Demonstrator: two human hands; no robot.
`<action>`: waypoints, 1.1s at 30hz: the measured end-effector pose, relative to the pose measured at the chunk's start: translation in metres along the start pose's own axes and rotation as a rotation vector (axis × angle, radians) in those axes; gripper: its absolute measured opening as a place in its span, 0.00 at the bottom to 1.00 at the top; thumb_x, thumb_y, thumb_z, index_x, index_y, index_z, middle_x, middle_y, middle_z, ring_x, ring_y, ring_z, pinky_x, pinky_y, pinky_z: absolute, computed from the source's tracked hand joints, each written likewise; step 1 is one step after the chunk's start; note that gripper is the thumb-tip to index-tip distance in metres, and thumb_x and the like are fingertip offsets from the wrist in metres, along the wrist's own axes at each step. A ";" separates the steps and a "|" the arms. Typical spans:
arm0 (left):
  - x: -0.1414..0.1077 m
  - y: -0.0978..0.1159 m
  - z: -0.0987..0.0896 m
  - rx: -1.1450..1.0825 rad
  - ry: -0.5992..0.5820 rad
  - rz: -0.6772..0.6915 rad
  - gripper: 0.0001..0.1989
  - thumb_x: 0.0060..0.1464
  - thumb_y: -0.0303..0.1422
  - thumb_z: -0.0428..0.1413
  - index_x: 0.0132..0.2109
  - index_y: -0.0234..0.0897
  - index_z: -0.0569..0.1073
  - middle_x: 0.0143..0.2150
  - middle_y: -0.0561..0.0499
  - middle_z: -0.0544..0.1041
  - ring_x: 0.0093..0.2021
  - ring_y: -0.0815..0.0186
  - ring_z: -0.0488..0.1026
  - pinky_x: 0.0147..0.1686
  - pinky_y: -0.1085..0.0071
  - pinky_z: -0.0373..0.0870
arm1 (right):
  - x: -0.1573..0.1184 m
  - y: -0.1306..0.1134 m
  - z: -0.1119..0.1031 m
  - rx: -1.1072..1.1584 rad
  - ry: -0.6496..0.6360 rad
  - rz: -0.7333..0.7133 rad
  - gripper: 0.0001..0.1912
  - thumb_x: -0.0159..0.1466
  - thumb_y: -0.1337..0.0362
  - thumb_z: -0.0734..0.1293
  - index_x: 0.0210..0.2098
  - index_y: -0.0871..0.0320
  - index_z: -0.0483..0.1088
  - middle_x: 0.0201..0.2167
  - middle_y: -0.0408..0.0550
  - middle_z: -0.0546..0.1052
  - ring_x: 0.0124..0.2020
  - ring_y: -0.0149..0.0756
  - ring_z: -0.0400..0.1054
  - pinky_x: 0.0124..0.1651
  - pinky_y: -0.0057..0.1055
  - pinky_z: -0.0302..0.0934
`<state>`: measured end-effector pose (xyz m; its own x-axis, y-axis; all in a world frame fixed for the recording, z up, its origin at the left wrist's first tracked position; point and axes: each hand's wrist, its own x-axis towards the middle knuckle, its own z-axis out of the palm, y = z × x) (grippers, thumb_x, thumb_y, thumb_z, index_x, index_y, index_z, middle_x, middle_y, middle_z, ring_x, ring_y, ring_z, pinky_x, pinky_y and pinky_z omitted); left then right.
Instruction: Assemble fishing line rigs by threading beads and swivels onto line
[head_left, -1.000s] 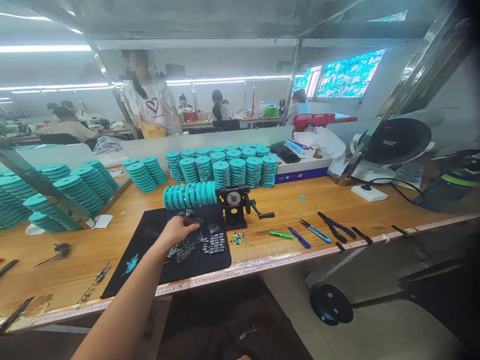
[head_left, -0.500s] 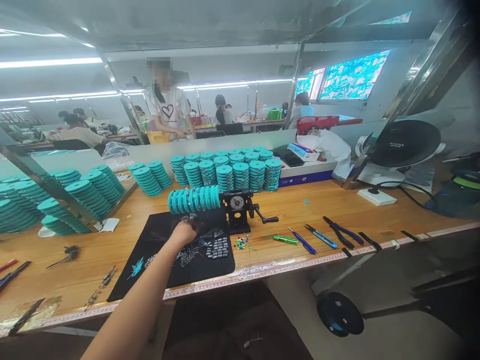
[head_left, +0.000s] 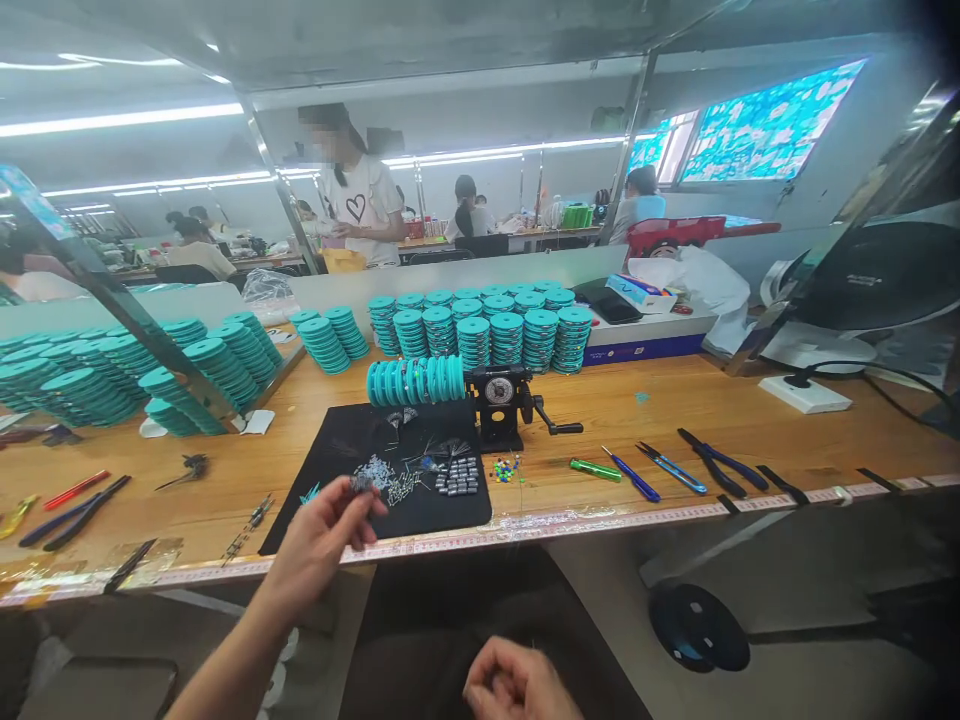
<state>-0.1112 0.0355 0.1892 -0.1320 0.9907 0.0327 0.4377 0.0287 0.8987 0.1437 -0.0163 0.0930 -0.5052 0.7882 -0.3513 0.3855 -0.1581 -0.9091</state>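
Note:
My left hand (head_left: 324,535) is over the front edge of the black mat (head_left: 450,512), thumb and fingers pinched together. Something small and dark shows at its fingertips, too small to name. Low in the view, below the table edge, my right hand (head_left: 521,682) is curled closed; whatever it may hold is hidden. On the mat lie small pale pieces (head_left: 373,472), metal pins (head_left: 405,488), grey cylinders (head_left: 457,477), fans of fine dark strands (head_left: 403,418) and turquoise slivers (head_left: 309,495). Behind them, a row of turquoise spools (head_left: 416,381) sits on a black hand-cranked winder (head_left: 501,400).
Stacks of turquoise spools (head_left: 473,343) line the back and fill the left side (head_left: 82,395). Right of the mat lie coloured beads (head_left: 505,468), a green tool (head_left: 595,469), blue snips (head_left: 671,468) and pliers (head_left: 721,463). A metal post (head_left: 172,350) crosses at left. Co-workers are beyond the divider.
My left hand has drawn back from the middle of the mat toward its front edge. My right hand has come into view at the bottom. The whole scene has shifted right in the picture.

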 end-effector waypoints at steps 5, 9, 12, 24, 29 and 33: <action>-0.086 -0.028 0.059 -0.501 -0.114 -0.301 0.19 0.53 0.49 0.58 0.34 0.36 0.70 0.23 0.57 0.72 0.13 0.79 0.59 0.12 0.82 0.53 | -0.013 -0.031 -0.012 0.141 0.177 -0.214 0.09 0.63 0.62 0.64 0.29 0.60 0.68 0.24 0.40 0.64 0.28 0.31 0.57 0.32 0.26 0.53; -0.122 -0.045 0.103 -0.801 0.028 -0.439 0.20 0.43 0.46 0.67 0.36 0.36 0.74 0.27 0.55 0.72 0.22 0.76 0.64 0.21 0.83 0.61 | -0.017 -0.046 -0.012 0.144 0.170 -0.238 0.09 0.63 0.62 0.65 0.28 0.59 0.67 0.24 0.40 0.64 0.27 0.31 0.56 0.31 0.26 0.53; -0.131 -0.045 0.111 -0.822 0.015 -0.427 0.20 0.44 0.46 0.66 0.37 0.35 0.75 0.28 0.54 0.72 0.27 0.73 0.66 0.28 0.79 0.65 | -0.019 -0.045 -0.006 0.133 0.198 -0.232 0.09 0.64 0.62 0.65 0.28 0.59 0.67 0.22 0.38 0.62 0.25 0.30 0.53 0.28 0.26 0.51; -0.134 -0.038 0.107 -0.122 0.010 -0.069 0.13 0.59 0.42 0.53 0.33 0.39 0.72 0.27 0.55 0.73 0.30 0.65 0.71 0.32 0.76 0.65 | -0.019 -0.039 0.003 0.053 0.223 -0.219 0.07 0.63 0.65 0.66 0.29 0.60 0.71 0.18 0.35 0.57 0.22 0.28 0.49 0.24 0.26 0.45; -0.133 -0.037 0.106 -0.096 0.038 -0.065 0.13 0.60 0.41 0.51 0.32 0.39 0.71 0.27 0.55 0.73 0.28 0.67 0.70 0.31 0.76 0.64 | -0.019 -0.033 0.005 -0.029 0.197 -0.164 0.05 0.60 0.68 0.65 0.27 0.59 0.68 0.17 0.33 0.53 0.20 0.27 0.47 0.23 0.26 0.43; -0.130 -0.033 0.103 -0.129 0.033 -0.103 0.14 0.60 0.42 0.52 0.31 0.39 0.72 0.27 0.55 0.73 0.28 0.66 0.69 0.30 0.76 0.64 | -0.020 -0.027 0.006 -0.054 0.133 -0.167 0.05 0.59 0.69 0.66 0.26 0.58 0.68 0.18 0.34 0.57 0.22 0.27 0.51 0.24 0.25 0.45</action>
<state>-0.0171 -0.0803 0.1103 -0.2000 0.9785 -0.0507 0.3026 0.1109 0.9466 0.1384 -0.0316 0.1236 -0.4603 0.8731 -0.1609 0.3473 0.0102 -0.9377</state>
